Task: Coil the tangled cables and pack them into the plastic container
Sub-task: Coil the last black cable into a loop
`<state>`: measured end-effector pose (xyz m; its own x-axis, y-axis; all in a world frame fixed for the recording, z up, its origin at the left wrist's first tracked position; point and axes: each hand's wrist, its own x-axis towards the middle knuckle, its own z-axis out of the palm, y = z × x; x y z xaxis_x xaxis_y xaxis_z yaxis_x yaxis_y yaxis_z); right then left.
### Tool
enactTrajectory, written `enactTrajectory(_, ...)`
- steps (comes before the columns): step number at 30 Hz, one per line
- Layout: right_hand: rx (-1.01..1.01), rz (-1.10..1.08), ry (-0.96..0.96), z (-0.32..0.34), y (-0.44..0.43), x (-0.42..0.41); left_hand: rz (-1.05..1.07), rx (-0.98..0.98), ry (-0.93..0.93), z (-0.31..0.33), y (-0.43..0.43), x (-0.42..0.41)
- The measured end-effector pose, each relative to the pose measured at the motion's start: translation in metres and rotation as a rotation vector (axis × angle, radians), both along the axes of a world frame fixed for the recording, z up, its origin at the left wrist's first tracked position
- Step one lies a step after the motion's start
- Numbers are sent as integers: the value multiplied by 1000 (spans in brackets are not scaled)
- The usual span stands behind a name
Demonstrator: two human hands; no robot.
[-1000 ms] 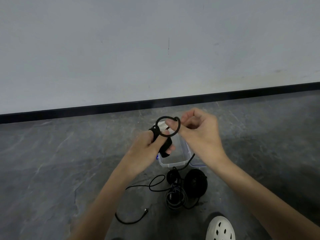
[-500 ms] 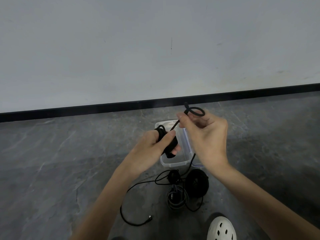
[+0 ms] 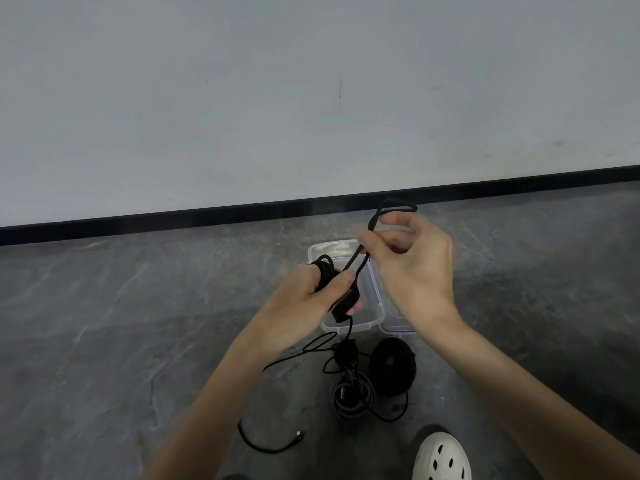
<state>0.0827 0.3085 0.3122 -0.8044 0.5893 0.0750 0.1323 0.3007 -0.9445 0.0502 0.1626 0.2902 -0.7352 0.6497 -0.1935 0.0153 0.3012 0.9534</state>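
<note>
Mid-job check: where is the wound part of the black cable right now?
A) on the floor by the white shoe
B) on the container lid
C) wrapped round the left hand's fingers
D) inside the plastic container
C: the coil is wrapped round the left hand, while the right hand pinches a raised loop.

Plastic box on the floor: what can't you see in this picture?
Head view:
plastic container: inside mostly hidden by left hand and right hand.
black cable: coil largely covered by the left hand.
white shoe: cut off by bottom edge.
plug on the floor: too small to identify.
</note>
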Motion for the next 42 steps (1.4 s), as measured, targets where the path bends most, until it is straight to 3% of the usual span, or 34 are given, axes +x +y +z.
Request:
enactTrajectory(14,-61,285,-4,-1,6,1,10,-94,-72,0,-2,-1)
enactTrajectory(20,-88,314,9,0,3,1,-37,-64,-247,2,-3,0)
enactTrajectory(26,-111,319,50,4,0,4,-219,-159,-140,1,-4,2)
enactTrajectory(42,-124,275,19,2,9,-1,-143,112,-217,3,2,5)
